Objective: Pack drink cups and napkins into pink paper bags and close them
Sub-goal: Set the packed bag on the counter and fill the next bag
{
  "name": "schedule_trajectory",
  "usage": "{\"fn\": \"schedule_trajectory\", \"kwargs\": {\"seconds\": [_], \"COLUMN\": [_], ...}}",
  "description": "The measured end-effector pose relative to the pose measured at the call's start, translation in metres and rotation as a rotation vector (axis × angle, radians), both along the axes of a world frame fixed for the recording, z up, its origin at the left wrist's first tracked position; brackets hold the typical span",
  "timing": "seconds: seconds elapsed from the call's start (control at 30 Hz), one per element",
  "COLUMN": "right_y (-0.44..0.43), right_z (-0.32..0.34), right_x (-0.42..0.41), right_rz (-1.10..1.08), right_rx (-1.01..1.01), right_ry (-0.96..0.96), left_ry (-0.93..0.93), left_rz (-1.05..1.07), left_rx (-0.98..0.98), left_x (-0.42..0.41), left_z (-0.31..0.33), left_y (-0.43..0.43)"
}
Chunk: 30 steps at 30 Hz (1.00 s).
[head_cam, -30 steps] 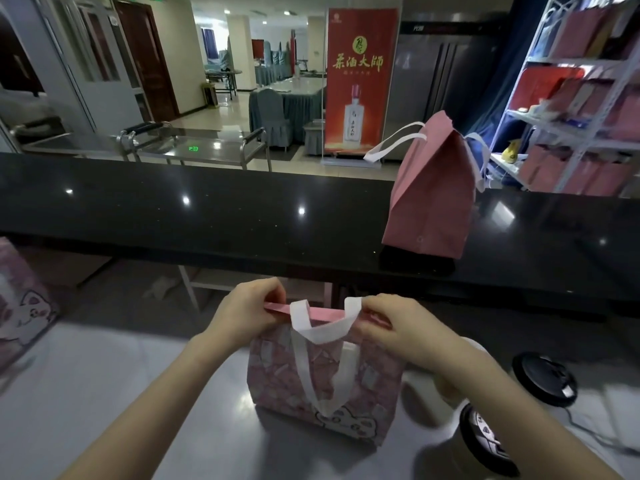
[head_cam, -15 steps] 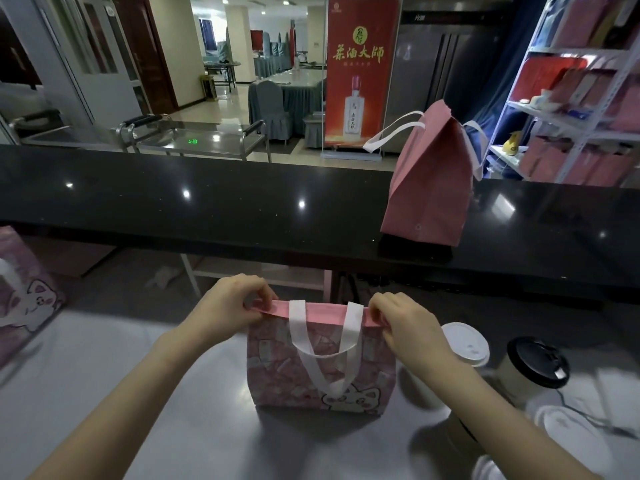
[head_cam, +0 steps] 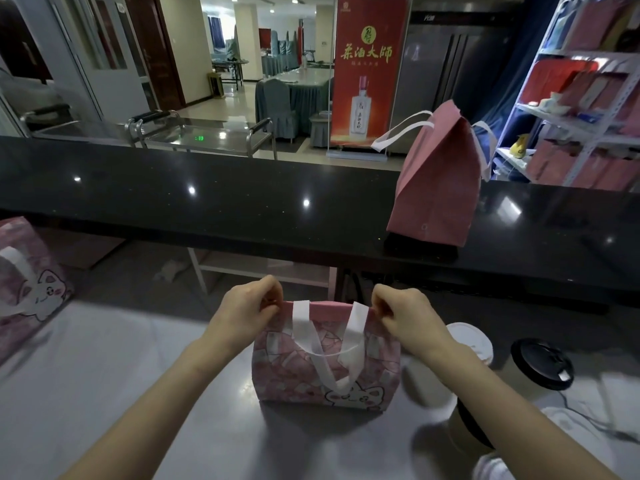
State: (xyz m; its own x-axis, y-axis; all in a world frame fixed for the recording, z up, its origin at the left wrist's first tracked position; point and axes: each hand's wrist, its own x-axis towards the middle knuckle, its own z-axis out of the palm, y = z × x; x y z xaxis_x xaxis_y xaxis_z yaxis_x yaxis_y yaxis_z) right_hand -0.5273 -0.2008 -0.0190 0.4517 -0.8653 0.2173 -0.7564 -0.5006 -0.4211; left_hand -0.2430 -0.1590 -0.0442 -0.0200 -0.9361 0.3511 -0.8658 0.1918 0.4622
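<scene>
Indoors, grey worktop [head_cam: 121, 393], black counter [head_cam: 207, 209] beyond, left hand [head_cam: 247, 308] and right hand [head_cam: 405, 315] pinching pink bag [head_cam: 287, 372] rim.

Near bag [head_cam: 325, 368]: pink, patchwork of paler blocks, white cat face low on the front, white handles [head_cam: 301, 323]. Far bag [head_cam: 436, 188], right: plain dusty pink, white handles. Left bag [head_cam: 31, 292]: pink, white cat print. Counter [head_cam: 207, 202]: glossy black, fine speckle. Worktop [head_cam: 104, 358]: pale grey. Right cups: one white lid [head_cam: 471, 341], one black lid [head_cam: 542, 362]. Far banner [head_cam: 369, 74]: red, gold characters.
</scene>
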Motion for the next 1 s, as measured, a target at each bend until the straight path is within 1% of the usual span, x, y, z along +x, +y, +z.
{"fn": "schedule_trajectory", "kwargs": {"seconds": [0.07,0.1,0.2,0.27,0.3,0.37,0.43,0.5,0.57,0.6,0.7,0.8,0.9,1.0], "right_y": [-0.003,-0.005,-0.013,-0.017,-0.017,-0.013,-0.006,-0.001,0.000,0.000,-0.001,-0.005,-0.013,-0.023], "right_z": [0.001,0.004,0.019,0.028,0.032,0.034,0.032,0.026,0.023,0.020,0.011,0.005,0.005,0.012], "right_x": [-0.001,-0.003,-0.007,-0.001,0.005,0.019,0.034,0.045,0.053,0.055,0.058,0.054,0.041,0.011], "right_rz": [0.003,0.008,0.043,0.064,0.068,0.085,0.139,0.169,0.133,0.105,0.077,0.091,0.115,0.130], "right_rx": [0.025,0.072,0.317,0.381,0.369,0.319,0.301,0.258,0.180,0.139,0.041,0.024,0.101,0.255], "right_ry": [-0.005,-0.016,-0.090,-0.145,-0.152,-0.096,0.019,0.140,0.224,0.237,0.212,0.171,0.103,0.005], "left_ry": [0.015,0.028,0.085,0.114,0.092,0.023,-0.081,-0.192,-0.224,-0.235,-0.270,-0.258,-0.236,-0.085], "left_rz": [-0.010,-0.027,-0.099,-0.122,-0.118,-0.117,-0.152,-0.168,-0.129,-0.096,-0.013,0.002,-0.015,-0.047], "left_rx": [0.032,0.063,0.157,0.197,0.199,0.185,0.161,0.095,0.045,0.036,0.049,0.044,0.040,0.170], "left_x": [0.002,0.004,0.006,-0.003,-0.010,-0.025,-0.035,-0.042,-0.048,-0.052,-0.060,-0.063,-0.057,-0.032], "left_z": [0.001,0.003,0.014,0.019,0.020,0.022,0.021,0.018,0.015,0.014,0.010,0.007,0.009,0.015], "left_y": [-0.001,-0.001,0.000,-0.001,-0.002,-0.003,-0.004,-0.004,-0.005,-0.006,-0.010,-0.012,-0.012,-0.008]}}
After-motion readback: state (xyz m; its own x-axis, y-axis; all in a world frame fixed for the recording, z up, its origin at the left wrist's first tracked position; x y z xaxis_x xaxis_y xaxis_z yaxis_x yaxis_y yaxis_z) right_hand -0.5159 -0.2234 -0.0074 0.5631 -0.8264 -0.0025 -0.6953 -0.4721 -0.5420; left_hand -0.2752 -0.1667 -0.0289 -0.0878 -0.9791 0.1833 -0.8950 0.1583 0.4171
